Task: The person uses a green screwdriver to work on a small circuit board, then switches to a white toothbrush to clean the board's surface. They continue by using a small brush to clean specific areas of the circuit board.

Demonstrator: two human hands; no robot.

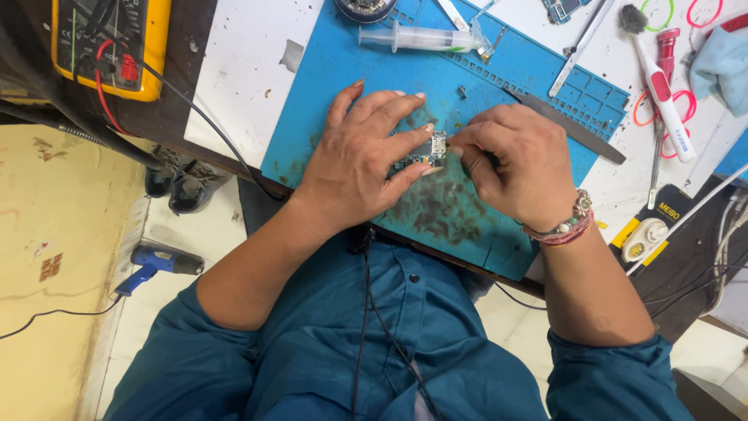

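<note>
2 hands meet over a small circuit board (427, 153) near the front edge of the blue mat (343, 70). Left hand (365, 152) has its grip clamped on the board: thumb under the near edge, index finger along the far edge, other fingers spread flat on the mat. Board lies just right of that palm, long axis roughly along the mat's front edge, metal end pointing at the right hand.

Right hand (516, 160) touches the board's right end, thumb and forefinger pinched together. Whether they pinch a tool or a part, can't tell; the fingers hide it. Beaded bracelets (567, 224) on that wrist. Both hands equally close; left holds, right works at the end.

Just behind the right knuckles a flat metal blade (576, 129) lies on the mat, running diagonally. Further back: a syringe (421, 37), tweezers (580, 40), a white and red brush (664, 86) on the worktop (249, 62). Far left corner, a yellow multimeter (109, 39) with leads trailing off the edge.

Nothing sits between the hands and the board. Mat is stained dark around the work spot.
</note>
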